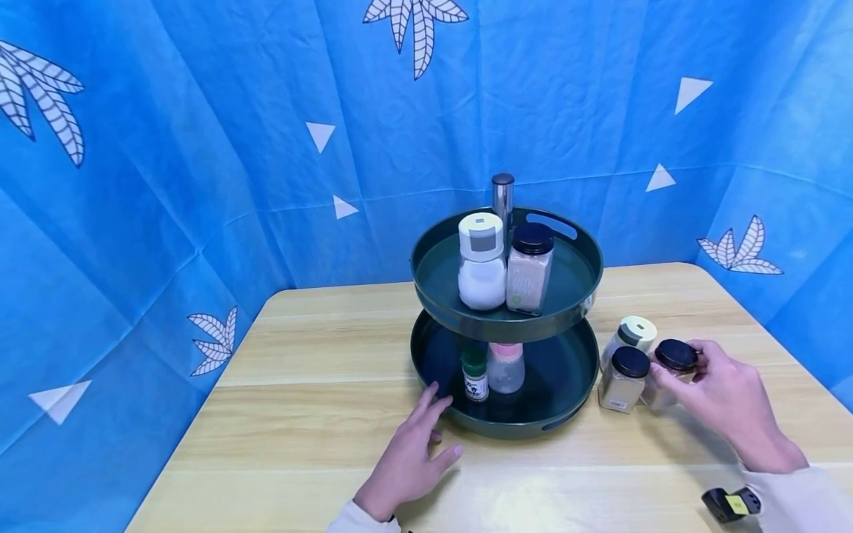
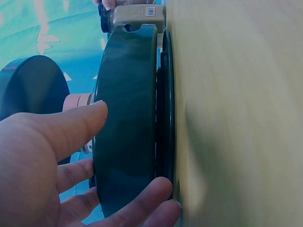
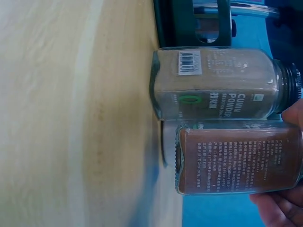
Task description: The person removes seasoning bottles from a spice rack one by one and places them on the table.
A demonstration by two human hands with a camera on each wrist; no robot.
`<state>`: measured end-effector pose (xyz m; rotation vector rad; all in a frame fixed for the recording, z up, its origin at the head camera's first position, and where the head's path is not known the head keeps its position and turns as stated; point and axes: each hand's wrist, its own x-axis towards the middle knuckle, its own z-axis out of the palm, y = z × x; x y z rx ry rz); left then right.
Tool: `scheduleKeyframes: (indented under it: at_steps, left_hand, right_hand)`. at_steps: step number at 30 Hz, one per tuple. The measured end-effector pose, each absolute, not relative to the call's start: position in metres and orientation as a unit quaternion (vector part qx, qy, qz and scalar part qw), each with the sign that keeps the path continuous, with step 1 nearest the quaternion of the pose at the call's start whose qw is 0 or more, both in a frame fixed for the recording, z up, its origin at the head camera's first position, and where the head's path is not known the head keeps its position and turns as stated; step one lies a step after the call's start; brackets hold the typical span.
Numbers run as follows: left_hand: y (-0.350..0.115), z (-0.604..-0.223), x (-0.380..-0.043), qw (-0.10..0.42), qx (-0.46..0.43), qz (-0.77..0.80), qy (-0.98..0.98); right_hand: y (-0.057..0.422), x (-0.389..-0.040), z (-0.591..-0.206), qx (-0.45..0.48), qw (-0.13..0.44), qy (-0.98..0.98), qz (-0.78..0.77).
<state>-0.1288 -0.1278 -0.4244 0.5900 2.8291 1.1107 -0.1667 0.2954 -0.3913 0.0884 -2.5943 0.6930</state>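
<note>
In the head view, my right hand (image 1: 729,396) grips a square glass spice jar (image 3: 236,161) of brown powder by its black-lidded end. Beside it, a cumin powder jar (image 3: 213,94) stands on the table with its own black lid. A jar with a cream cap (image 1: 636,333) is just behind these two. My left hand (image 1: 413,459) is at the front left of a dark green two-tier rack, its fingers spread along the rim of the lower tray (image 1: 506,428). That tray carries a green-capped bottle (image 1: 475,377) and a pink-capped jar (image 1: 506,370).
On the upper tray (image 1: 493,326) stand a white-capped shaker (image 1: 482,266) and a black-lidded jar (image 1: 529,274), next to the metal post (image 1: 503,196). A wooden table (image 1: 300,385) holds everything, with a blue patterned cloth (image 1: 400,148) hanging behind and at both sides.
</note>
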Motion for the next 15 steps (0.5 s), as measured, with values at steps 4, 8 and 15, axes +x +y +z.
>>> scheduleKeyframes:
  at_steps: [4,8,15]
  left_hand:
    - [-0.1279,-0.4236,-0.1288,0.023,0.192,0.358,0.914]
    - [-0.1279,-0.4234,-0.129,0.021,0.194,0.357,0.913]
    - [-0.1277,-0.4241,-0.1288,0.019,0.192,0.359,0.913]
  right_hand:
    - [0.2961,-0.1672,-0.3942,0.035,0.226,-0.941,0.249]
    - [0.2963,-0.1673,-0.3956,0.033,0.223,-0.942,0.247]
    - [0.296,-0.1676,-0.3966,0.033,0.211,-0.945,0.249]
